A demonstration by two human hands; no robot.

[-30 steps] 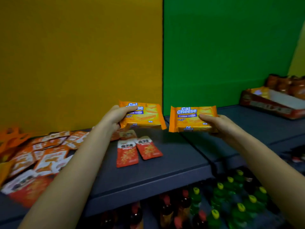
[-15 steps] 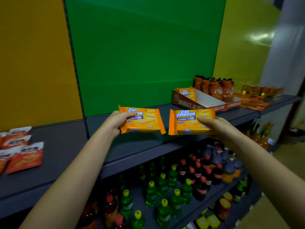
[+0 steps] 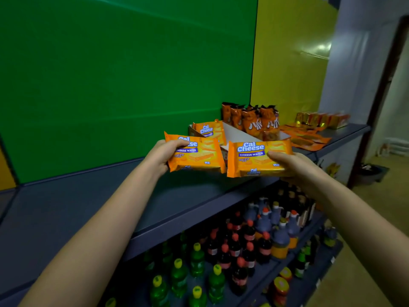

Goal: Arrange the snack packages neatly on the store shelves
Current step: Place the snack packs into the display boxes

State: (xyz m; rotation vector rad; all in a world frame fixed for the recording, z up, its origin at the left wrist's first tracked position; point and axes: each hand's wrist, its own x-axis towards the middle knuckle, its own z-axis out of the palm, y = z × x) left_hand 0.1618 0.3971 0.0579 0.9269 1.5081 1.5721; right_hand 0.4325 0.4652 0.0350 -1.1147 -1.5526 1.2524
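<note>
Left hand [image 3: 162,155]: the thumb lies over the top face and the fingers tuck under the left end of the left glossy orange film cheese-wafer pack [image 3: 197,156], gripping it firmly.
Right hand [image 3: 294,167]: the thumb lies across the front and the fingers curl beneath the right end of the right glossy orange film cheese-wafer pack [image 3: 254,159], holding it tight.
Pack shape: both are flat rectangular pillows with crimped end seams, slick shiny wrap and blue-and-white lettering.
Pack position: held in the air side by side, inner ends just beside each other, above the front part of the shelf and just in front of the tray.
Matte grey-blue flat shelf [image 3: 88,202]: smooth board with a squared front lip.
Open-topped cardboard display tray [image 3: 239,135]: plain white inside, with a third orange wafer pack [image 3: 210,130] leaning at its left end.
Crinkled orange snack bags [image 3: 254,120]: standing in a row at the tray's far side.
Flat orange pouches [image 3: 307,138]: lying to the tray's right.
Smooth green back panel [image 3: 124,74]: faintly glossy.
Plastic bottles [image 3: 197,260]: rounded and capped yellow or red, on the lower shelf.
</note>
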